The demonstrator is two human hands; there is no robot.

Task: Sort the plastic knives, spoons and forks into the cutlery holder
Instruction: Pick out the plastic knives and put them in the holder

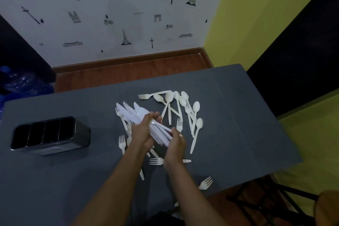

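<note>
At table centre: left hand (142,130) and right hand (176,145) both clasp knife bundle (135,115), blades pointing far-left. Cutlery holder (49,135) sits well left, empty, nearer left hand. Spoons (183,104), forks (122,142) loose around.

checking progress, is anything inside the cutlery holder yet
Nothing shows in the cutlery holder: its four slots look dark and empty, though their bottoms are too shadowed to be sure. The left hand and right hand hold a bundle of knives over the table.
</note>
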